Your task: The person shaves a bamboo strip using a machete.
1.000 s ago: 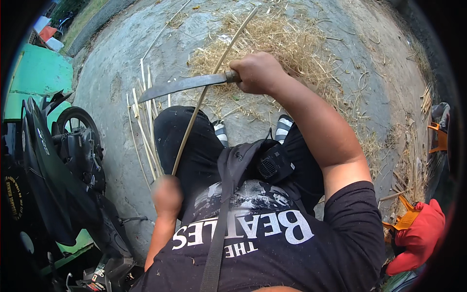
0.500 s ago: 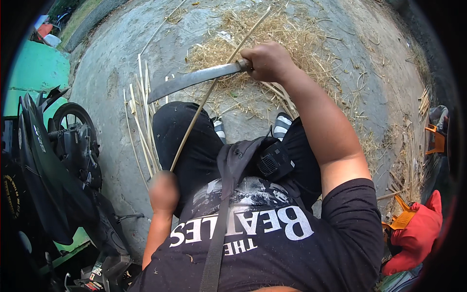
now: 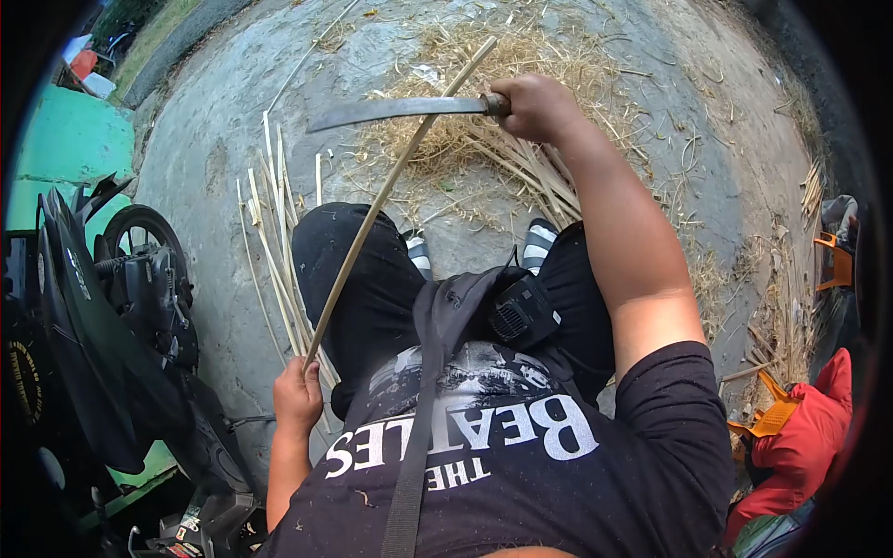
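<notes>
Much of the handle of the curved knife (image 3: pixel 391 111) disappears inside the right hand (image 3: pixel 539 107), clenched round it; the left hand (image 3: pixel 299 398) grips the pale strip's (image 3: pixel 373 209) near end, above the left knee. Whether blade and strip touch, I can't tell.

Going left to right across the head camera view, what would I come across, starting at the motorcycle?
Motorcycle → left hand → middle of the long pale strip → right hand → red cloth.
</notes>
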Tool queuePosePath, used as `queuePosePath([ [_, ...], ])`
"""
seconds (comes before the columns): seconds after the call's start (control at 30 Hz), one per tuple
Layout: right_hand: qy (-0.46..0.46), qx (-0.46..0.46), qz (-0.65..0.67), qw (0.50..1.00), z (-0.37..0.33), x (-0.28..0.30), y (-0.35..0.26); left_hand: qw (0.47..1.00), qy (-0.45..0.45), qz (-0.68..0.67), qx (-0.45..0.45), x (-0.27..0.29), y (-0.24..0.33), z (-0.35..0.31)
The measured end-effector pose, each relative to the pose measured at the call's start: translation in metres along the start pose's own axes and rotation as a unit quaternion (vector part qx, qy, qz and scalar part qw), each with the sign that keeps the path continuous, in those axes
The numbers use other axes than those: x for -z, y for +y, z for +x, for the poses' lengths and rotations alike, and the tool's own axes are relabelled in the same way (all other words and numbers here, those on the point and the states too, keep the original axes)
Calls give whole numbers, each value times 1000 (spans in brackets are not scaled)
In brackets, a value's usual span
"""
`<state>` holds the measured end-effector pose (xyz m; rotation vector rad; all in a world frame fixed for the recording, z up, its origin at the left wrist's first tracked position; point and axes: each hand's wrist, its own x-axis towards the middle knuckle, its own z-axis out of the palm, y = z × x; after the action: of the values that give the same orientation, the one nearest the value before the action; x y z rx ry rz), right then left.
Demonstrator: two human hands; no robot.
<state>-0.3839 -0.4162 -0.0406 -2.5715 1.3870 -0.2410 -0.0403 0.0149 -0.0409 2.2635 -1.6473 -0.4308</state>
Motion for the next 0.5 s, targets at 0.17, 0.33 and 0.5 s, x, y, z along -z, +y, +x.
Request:
queuePosePath([
  [0.17,12,-154,132,979,1,-16,47,999,-44,11,26,15,-11,-3],
  [0.33,-22,-23,25,999,0,0,-9,999,-42,16,30,13,-23,-4],
  [0.5,28,-284,135,949,4,-22,67,997,-56,-9,43,19,-15,1],
])
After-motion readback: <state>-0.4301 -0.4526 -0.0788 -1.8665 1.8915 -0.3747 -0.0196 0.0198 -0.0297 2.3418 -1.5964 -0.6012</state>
